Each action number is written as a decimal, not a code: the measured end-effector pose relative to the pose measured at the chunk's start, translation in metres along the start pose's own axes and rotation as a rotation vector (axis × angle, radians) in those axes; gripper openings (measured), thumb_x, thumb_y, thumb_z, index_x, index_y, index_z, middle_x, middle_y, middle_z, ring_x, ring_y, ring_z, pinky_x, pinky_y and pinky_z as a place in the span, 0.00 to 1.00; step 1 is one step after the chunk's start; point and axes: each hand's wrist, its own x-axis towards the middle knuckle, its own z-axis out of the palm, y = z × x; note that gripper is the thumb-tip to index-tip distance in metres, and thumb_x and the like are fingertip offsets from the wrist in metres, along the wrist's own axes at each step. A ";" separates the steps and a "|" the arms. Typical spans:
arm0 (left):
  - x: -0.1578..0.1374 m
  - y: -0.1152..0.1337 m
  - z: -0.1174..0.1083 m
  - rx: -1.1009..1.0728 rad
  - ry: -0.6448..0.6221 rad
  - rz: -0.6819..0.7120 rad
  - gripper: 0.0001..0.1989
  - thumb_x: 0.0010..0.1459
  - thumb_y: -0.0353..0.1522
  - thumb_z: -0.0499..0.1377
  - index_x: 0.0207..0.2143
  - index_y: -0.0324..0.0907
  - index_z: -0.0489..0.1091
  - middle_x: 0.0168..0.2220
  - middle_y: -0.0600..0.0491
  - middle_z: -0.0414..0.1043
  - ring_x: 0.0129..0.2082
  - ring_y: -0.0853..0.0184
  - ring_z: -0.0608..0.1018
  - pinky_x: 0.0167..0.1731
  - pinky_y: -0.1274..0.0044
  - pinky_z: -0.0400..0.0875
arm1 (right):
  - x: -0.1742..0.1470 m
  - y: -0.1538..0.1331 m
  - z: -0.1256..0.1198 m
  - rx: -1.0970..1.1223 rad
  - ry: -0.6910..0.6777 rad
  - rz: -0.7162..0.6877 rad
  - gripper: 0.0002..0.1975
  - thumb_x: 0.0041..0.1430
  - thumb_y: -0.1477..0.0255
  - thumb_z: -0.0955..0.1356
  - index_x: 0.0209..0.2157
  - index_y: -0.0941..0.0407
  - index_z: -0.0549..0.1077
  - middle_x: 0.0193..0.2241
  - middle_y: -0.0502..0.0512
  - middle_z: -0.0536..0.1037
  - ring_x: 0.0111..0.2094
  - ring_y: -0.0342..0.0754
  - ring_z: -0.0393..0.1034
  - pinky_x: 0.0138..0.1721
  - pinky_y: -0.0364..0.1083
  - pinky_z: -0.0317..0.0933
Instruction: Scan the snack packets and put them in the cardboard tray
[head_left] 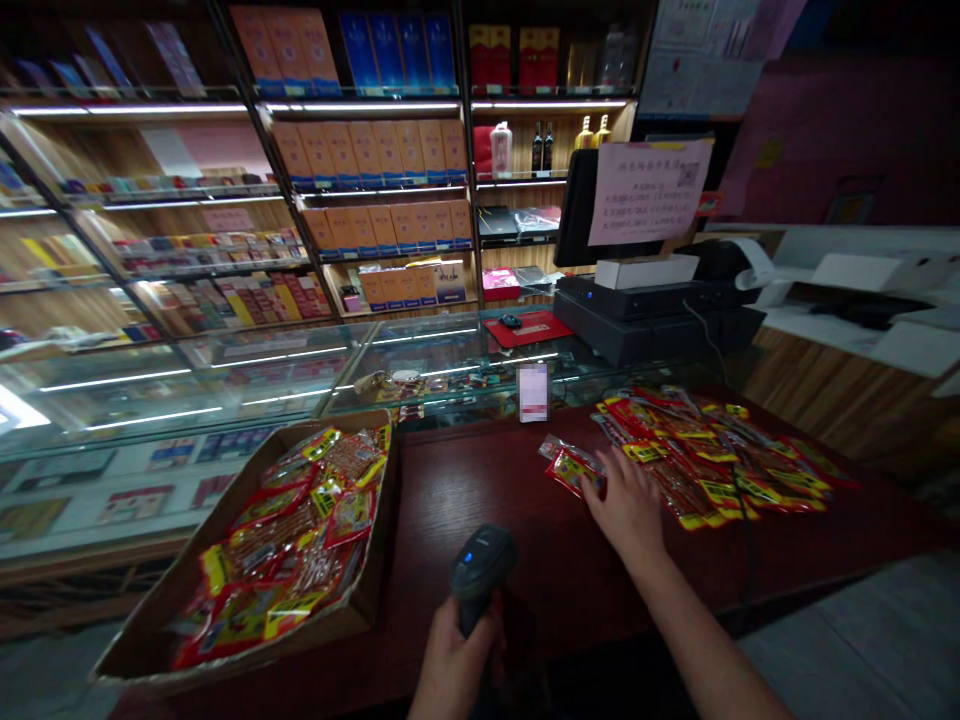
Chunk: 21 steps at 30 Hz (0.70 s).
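Observation:
My left hand [460,655] is wrapped round the grip of a dark barcode scanner [484,560], which shows a small blue light on its head. My right hand [626,500] has its thumb and fingers on the right end of a red snack packet [568,466] at the table's surface; part of that packet is under the fingers. Just right of this hand lies a spread pile of similar red and yellow snack packets [705,455]. On the left, an open cardboard box [386,560] holds several more packets [300,540].
A small white card stand [533,393] stands at the back edge of the dark red table [435,480]. Behind are a glass counter [420,340], a mouse [511,321] on a red mat and a monitor [577,210]. A black cable [744,530] crosses the pile. Stocked shelves line the wall.

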 end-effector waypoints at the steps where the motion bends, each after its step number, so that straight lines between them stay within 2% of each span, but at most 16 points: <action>1: 0.000 -0.001 0.000 0.012 0.000 0.008 0.18 0.47 0.44 0.67 0.30 0.39 0.70 0.18 0.57 0.70 0.12 0.71 0.70 0.12 0.80 0.63 | 0.001 0.002 0.001 -0.028 -0.011 0.038 0.22 0.65 0.61 0.64 0.55 0.58 0.73 0.60 0.70 0.71 0.59 0.64 0.64 0.58 0.62 0.53; 4: -0.001 -0.004 0.000 0.038 0.003 0.021 0.18 0.48 0.44 0.66 0.30 0.39 0.70 0.18 0.57 0.69 0.12 0.72 0.69 0.12 0.81 0.62 | 0.002 0.009 0.005 -0.065 -0.075 0.065 0.22 0.64 0.61 0.65 0.54 0.57 0.74 0.59 0.69 0.72 0.59 0.66 0.64 0.58 0.64 0.52; 7: -0.003 -0.006 0.000 0.034 -0.013 0.033 0.17 0.48 0.43 0.66 0.29 0.38 0.70 0.18 0.57 0.69 0.13 0.72 0.69 0.13 0.81 0.62 | 0.000 0.012 0.008 -0.018 -0.129 0.035 0.21 0.65 0.62 0.65 0.54 0.58 0.73 0.59 0.67 0.72 0.57 0.62 0.68 0.56 0.59 0.58; 11: -0.005 -0.004 0.000 0.048 -0.052 0.048 0.17 0.49 0.43 0.67 0.31 0.38 0.72 0.20 0.57 0.70 0.14 0.72 0.70 0.15 0.81 0.63 | -0.001 0.011 0.009 0.046 -0.149 0.068 0.27 0.62 0.56 0.67 0.57 0.59 0.70 0.53 0.69 0.76 0.54 0.62 0.71 0.54 0.57 0.61; 15: -0.004 -0.001 0.002 0.074 -0.021 0.025 0.21 0.47 0.47 0.68 0.30 0.38 0.72 0.19 0.57 0.70 0.13 0.72 0.69 0.14 0.81 0.62 | 0.002 0.013 0.015 0.240 -0.209 0.090 0.28 0.61 0.61 0.67 0.60 0.57 0.66 0.53 0.66 0.77 0.51 0.59 0.74 0.51 0.53 0.65; 18: -0.004 0.003 0.004 0.056 -0.012 -0.001 0.22 0.46 0.48 0.68 0.31 0.38 0.72 0.18 0.57 0.69 0.12 0.72 0.68 0.13 0.81 0.61 | 0.005 0.024 0.021 0.372 -0.140 0.214 0.33 0.60 0.63 0.66 0.65 0.60 0.62 0.57 0.67 0.74 0.54 0.58 0.72 0.53 0.53 0.65; 21: -0.005 0.006 0.004 0.045 -0.005 -0.002 0.21 0.45 0.47 0.68 0.31 0.38 0.71 0.18 0.58 0.69 0.13 0.72 0.69 0.13 0.81 0.62 | 0.005 0.040 0.021 0.410 -0.143 0.348 0.29 0.61 0.62 0.63 0.60 0.60 0.70 0.52 0.67 0.78 0.52 0.60 0.74 0.53 0.55 0.65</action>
